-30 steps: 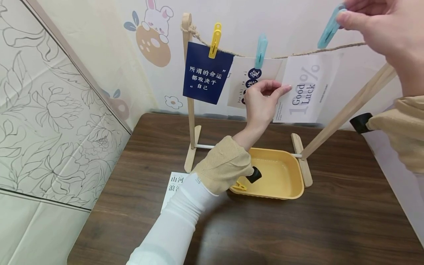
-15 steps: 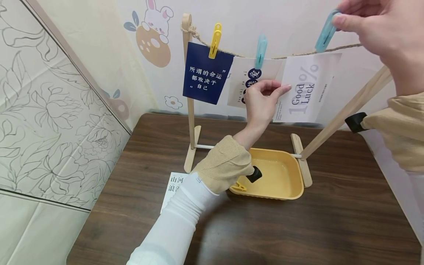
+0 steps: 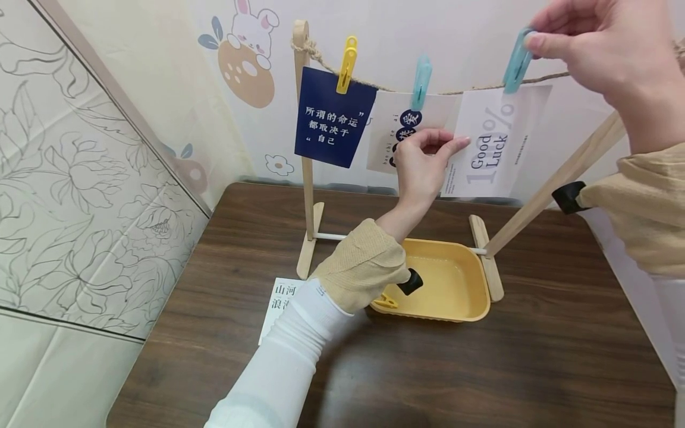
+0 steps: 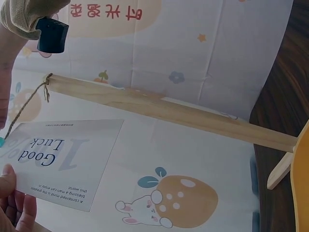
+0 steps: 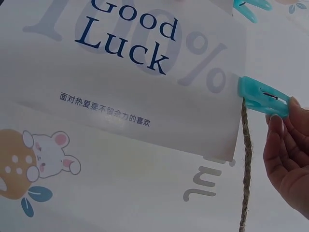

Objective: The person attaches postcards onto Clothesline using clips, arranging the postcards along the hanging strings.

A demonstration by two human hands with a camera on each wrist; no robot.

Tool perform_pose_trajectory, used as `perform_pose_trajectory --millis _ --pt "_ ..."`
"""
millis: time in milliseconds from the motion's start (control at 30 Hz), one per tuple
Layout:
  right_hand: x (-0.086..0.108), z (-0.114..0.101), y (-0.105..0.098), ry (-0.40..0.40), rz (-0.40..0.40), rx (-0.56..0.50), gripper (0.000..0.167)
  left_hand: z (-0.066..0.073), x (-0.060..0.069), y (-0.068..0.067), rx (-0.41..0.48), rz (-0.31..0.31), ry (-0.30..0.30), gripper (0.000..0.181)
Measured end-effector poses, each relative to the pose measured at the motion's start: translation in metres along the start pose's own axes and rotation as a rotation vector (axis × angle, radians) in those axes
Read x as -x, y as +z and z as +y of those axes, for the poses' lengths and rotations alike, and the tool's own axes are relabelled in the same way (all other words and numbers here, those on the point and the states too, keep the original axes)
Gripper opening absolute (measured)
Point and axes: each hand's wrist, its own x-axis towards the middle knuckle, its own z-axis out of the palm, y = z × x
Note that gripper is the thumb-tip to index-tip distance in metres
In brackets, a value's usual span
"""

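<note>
A white "Good Luck" card (image 3: 495,145) is held by its left edge in my left hand (image 3: 425,157), thumb and fingers pinching it. The card's top edge lies at the twine (image 3: 546,77). My right hand (image 3: 615,65) pinches the upper end of a blue clothespin (image 3: 517,62). In the right wrist view the tip of that blue clothespin (image 5: 263,95) sits over the card's edge and the twine. To the left, a navy card (image 3: 336,119) hangs from a yellow clothespin (image 3: 347,65), and a beige card (image 3: 386,134) hangs from another blue clothespin (image 3: 421,83).
A wooden rack with a left post (image 3: 307,196) and right post (image 3: 556,181) carries the twine. Between its feet stands a yellow basin (image 3: 449,282) with a yellow clothespin (image 3: 386,301) inside. Another white card (image 3: 278,303) lies on the brown table (image 3: 508,368), partly under my left sleeve.
My right hand has moved left and down with the blue clothespin, whose tip now overlaps the card's top edge at the twine. My left hand and the card have hardly moved.
</note>
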Motion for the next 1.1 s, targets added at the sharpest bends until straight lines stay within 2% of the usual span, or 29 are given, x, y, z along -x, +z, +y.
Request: perform_pose_trajectory --millis 233,533,933,1100 --pt "0.003 0.001 0.003 0.0 -0.019 0.055 0.016 -0.001 -0.001 0.002 0.016 0.005 0.0 0.018" --pt "0.01 -0.007 0.004 0.016 -0.04 0.035 0.032 -0.002 -0.001 0.002 0.008 0.009 0.002 0.018" --pt "0.008 -0.002 0.001 0.022 -0.089 0.039 0.028 -0.002 -0.002 0.001 -0.015 0.02 0.006 0.018" --pt "0.007 0.003 0.0 0.012 -0.115 0.049 0.022 -0.003 -0.002 0.002 -0.025 0.015 -0.004 0.019"
